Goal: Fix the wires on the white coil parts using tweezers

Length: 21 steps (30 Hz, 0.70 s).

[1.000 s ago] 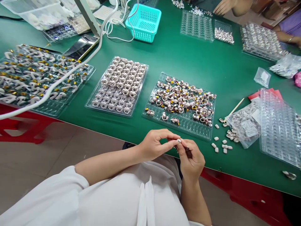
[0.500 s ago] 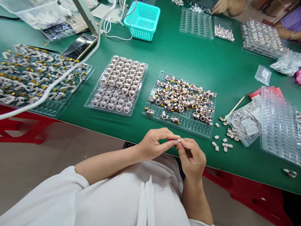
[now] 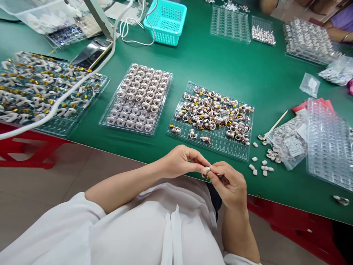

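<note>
Near the table's front edge, my left hand pinches a small earphone part between thumb and fingertips. The part is pale and shiny, with a bit of yellow showing below it. My right hand is closed on the same part from the other side, its thumb and fingertip meeting my left fingertips. Something dark and thin shows among the right fingers, too hidden to name. Just beyond my hands lies a clear tray heaped with similar pale parts with yellow tabs.
Another clear tray holds rows of pale rounded pieces; a fuller tray lies left under a white cable. Loose beige caps, a plastic bag and stacked trays are right. A turquoise basket stands behind.
Both hands remain together on the earphone part, which shows more between the fingertips. My right hand has shifted slightly right. Across the table, a co-worker's hand has moved mostly out of view.
</note>
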Each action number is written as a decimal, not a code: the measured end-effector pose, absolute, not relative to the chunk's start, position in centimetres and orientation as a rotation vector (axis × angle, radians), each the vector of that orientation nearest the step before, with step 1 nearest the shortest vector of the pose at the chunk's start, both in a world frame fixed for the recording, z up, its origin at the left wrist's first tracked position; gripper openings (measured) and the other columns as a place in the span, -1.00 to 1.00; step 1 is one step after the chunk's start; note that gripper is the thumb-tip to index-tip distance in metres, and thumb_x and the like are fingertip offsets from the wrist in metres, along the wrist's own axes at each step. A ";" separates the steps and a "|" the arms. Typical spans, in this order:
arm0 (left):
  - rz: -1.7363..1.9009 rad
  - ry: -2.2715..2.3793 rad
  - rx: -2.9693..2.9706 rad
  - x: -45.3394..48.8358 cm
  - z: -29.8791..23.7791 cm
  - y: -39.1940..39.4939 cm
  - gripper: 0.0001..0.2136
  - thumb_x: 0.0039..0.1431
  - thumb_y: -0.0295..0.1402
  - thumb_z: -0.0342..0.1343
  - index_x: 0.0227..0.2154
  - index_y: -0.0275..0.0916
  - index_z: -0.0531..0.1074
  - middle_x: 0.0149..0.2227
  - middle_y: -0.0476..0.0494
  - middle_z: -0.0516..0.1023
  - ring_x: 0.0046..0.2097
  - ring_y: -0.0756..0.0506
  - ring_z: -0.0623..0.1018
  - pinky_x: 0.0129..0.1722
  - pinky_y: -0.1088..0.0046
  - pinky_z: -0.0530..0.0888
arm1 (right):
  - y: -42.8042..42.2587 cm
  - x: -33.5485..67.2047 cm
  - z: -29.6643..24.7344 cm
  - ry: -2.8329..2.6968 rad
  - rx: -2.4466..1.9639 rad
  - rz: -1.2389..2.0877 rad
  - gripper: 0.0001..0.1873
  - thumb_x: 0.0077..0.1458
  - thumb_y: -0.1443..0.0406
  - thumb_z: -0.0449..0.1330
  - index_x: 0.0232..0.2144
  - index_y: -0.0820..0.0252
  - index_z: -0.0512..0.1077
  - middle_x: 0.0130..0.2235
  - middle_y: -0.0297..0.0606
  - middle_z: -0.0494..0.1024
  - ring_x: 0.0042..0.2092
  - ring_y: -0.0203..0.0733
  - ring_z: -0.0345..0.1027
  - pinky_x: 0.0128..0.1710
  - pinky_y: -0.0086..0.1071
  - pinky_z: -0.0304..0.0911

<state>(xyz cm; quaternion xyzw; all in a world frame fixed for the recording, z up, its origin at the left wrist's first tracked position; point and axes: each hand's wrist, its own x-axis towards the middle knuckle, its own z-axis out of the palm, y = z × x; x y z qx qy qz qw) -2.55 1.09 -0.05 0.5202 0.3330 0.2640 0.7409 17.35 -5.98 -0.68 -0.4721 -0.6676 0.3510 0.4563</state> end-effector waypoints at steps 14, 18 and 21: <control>0.499 0.669 0.886 -2.7 -0.9 1.0 -0.78 -0.17 -0.35 0.49 -0.45 -0.35 0.64 -0.43 -0.18 0.71 -0.35 -0.11 0.69 -0.23 0.37 0.65 | -6.6 17.1 -1.3 -1.613 -1.060 0.975 -0.71 0.10 0.55 0.26 -0.20 0.10 0.52 -0.35 -0.28 0.58 -0.35 -0.25 0.47 -0.48 -0.43 0.35; 0.543 0.728 0.923 -2.7 -0.4 0.8 -0.80 -0.12 -0.37 0.47 -0.42 -0.34 0.65 -0.41 -0.19 0.71 -0.33 -0.11 0.69 -0.20 0.37 0.64 | -6.7 16.7 -1.4 -1.581 -1.121 0.898 -0.73 0.12 0.53 0.26 -0.19 0.11 0.54 -0.34 -0.26 0.58 -0.34 -0.23 0.48 -0.46 -0.40 0.38; 0.592 0.792 0.983 -2.5 0.2 0.7 -0.82 -0.08 -0.37 0.44 -0.38 -0.34 0.66 -0.39 -0.19 0.72 -0.32 -0.12 0.69 -0.21 0.38 0.63 | -6.9 16.3 -1.6 -1.514 -1.171 0.813 -0.77 0.14 0.49 0.25 -0.19 0.10 0.54 -0.31 -0.24 0.59 -0.32 -0.21 0.50 -0.46 -0.39 0.39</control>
